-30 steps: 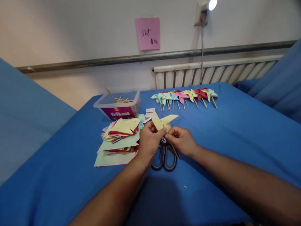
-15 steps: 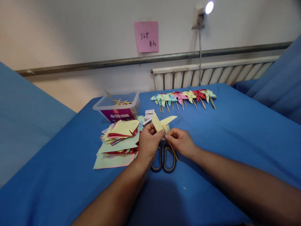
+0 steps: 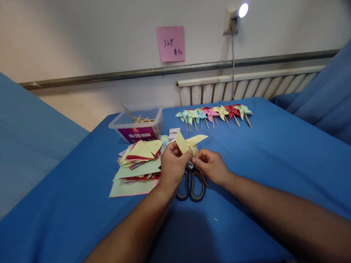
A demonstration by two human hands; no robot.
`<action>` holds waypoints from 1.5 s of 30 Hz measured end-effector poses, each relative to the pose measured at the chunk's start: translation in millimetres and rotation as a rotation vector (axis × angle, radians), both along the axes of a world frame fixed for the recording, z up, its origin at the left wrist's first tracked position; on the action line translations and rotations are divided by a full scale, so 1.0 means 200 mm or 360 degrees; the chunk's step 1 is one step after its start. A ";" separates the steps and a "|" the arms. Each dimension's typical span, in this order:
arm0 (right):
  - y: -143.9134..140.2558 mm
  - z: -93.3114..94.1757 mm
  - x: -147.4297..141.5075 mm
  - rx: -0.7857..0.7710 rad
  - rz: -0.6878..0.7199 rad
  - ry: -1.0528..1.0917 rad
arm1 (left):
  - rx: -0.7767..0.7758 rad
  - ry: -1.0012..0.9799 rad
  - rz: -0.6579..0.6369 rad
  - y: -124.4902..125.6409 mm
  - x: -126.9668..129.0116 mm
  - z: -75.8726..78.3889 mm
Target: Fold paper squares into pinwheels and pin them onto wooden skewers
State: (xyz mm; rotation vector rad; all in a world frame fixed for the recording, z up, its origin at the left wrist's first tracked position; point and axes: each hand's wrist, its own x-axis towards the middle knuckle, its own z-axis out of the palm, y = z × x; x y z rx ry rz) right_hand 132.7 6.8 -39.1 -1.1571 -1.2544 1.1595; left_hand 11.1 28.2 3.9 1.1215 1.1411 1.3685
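A pale yellow paper pinwheel (image 3: 196, 140) is in the grip of my left hand (image 3: 174, 164), its fingers closed on the paper and the thumb near the middle. My right hand (image 3: 213, 165) pinches close to the pinwheel's centre, on a thin wooden stick (image 3: 203, 177) that slants down to the right. The two hands nearly touch, and fingertips hide the join of paper and stick. Underneath lie scissors (image 3: 202, 195) with dark handles toward me; the hands cover their blades.
Left of my hands is a stack of cut coloured paper (image 3: 145, 149). Behind it stands a clear plastic box (image 3: 157, 126) holding wooden sticks (image 3: 141, 119). Several finished pinwheels (image 3: 210, 113) lie in a row at the back of the blue-covered table (image 3: 274, 175). Small white boxes (image 3: 174, 132) sit behind my left hand.
The pinwheel has turned slightly in my fingers, its left blade tilting left. Both hands keep nearly the same place and grip.
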 end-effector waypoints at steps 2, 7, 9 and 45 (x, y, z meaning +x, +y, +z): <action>0.00 0.00 -0.01 0.0010 -0.0025 0.0002 | 0.0007 -0.0008 0.0045 0.00 0.00 -0.01; -0.01 0.02 -0.02 -0.0030 -0.0041 0.0104 | 0.0005 -0.0019 -0.0033 0.00 -0.01 -0.02; 0.00 0.02 -0.01 -0.0032 -0.0056 0.0159 | 0.0018 -0.0018 -0.0092 -0.01 -0.02 -0.02; -0.01 0.06 -0.01 -0.0227 0.0317 0.0415 | -0.0135 -0.0375 -0.0212 -0.01 -0.02 -0.02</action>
